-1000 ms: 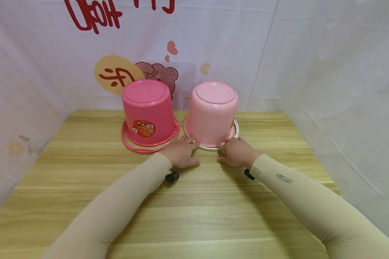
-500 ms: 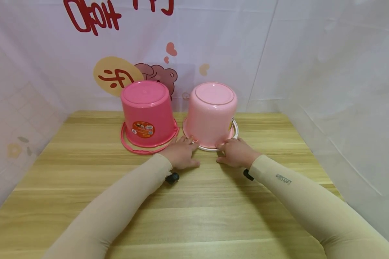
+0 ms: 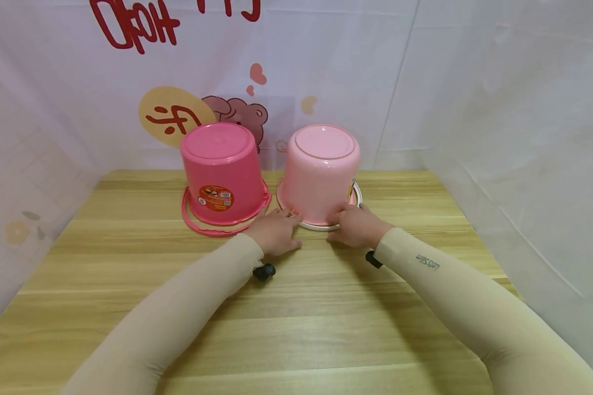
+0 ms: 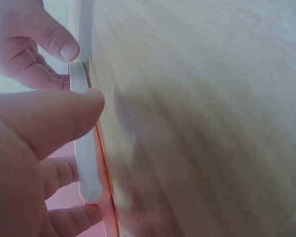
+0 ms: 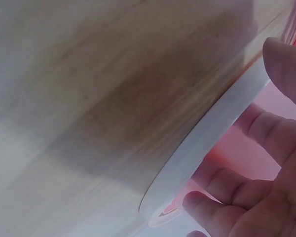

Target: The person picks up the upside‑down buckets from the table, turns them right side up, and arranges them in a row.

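Spreading across the head view, a wood-grain tabletop (image 3: 286, 340) bears two upturned buckets near its far edge. The pale pink bucket (image 3: 318, 181) is smooth and glossy, widening downward to a flared rim, its flat base facing up inside a raised ring. Just to its left, a little apart, the deep pink bucket (image 3: 222, 173) also stands mouth down, its deep pink handle (image 3: 217, 232) lying on the wood around its front. The person's left hand (image 3: 273, 233) and right hand (image 3: 357, 226) reach to the near side of the pale bucket's rim. The left fingers are spread, the right ones slightly bent, each thumb well away from them; whether they press on the white handle (image 5: 202, 133) I cannot tell. From the head that handle shows only in part; the right wrist view reveals a broad band running between thumb and fingers, the left wrist view its rounded end. Only the head view shows the deep pink bucket's round orange label (image 3: 215, 198) and the pale one's small yellow-and-black sticker (image 3: 351, 187).
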Tool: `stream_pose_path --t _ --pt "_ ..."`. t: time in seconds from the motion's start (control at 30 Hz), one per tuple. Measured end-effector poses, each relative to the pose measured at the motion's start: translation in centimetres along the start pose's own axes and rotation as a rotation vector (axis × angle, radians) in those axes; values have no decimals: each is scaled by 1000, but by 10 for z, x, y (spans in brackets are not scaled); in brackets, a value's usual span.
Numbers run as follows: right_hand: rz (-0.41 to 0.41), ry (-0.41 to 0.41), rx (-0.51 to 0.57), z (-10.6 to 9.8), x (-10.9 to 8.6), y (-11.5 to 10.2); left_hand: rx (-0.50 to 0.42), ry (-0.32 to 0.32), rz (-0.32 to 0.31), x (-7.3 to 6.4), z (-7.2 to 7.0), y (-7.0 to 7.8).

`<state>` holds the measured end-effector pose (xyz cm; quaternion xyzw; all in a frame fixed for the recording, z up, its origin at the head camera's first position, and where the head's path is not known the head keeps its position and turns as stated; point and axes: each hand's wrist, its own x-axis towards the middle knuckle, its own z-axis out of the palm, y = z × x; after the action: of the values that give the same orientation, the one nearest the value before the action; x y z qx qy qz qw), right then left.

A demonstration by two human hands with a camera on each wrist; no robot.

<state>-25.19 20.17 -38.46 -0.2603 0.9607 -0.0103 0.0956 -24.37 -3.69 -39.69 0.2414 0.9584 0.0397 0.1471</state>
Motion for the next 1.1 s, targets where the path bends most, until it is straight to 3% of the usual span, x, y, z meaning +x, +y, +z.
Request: stream_pose_path --t 0.4,0.73,1.1 --pt "29 34 3 0 1 -1 -25 50 23 -3 -3 2" --pt "73 89 57 -6 -7 -3 7 193 80 -5 -5 -1" --pt "104 148 158 -18 -18 -8 -31 391 119 -8 -10 -3"
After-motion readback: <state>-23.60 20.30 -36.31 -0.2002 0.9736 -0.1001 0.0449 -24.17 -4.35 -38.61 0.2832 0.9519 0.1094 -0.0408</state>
